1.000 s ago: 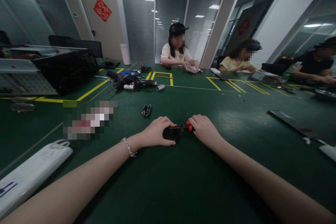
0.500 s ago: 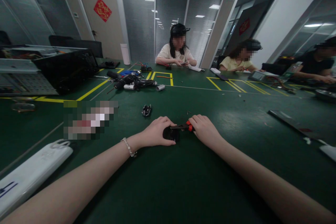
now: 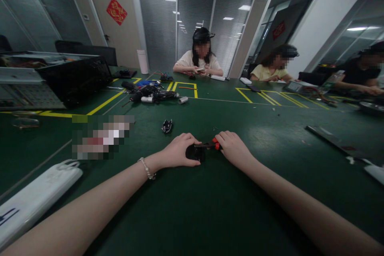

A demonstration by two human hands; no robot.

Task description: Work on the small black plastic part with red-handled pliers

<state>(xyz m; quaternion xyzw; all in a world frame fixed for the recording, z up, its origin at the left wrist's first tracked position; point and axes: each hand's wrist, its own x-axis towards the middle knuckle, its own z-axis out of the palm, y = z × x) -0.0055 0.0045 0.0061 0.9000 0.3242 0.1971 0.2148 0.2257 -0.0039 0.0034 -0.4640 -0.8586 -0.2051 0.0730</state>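
Black part (image 3: 194, 153), markings unreadable, gripped by left hand (image 3: 177, 151); right hand (image 3: 234, 149) grips red-handled tool (image 3: 211, 143).

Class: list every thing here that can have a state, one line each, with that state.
left hand: closed on the black part
right hand: closed on the red-handled tool
black part: held, resting on the green mat
small black piece: lying loose, untouched
ceiling lights: on

Black scrap (image 3: 167, 126) near left hand's (image 3: 177, 152) 11 o'clock, tool pile (image 3: 150, 95) beyond; bare mat (image 3: 210, 208) at 6 and 1.
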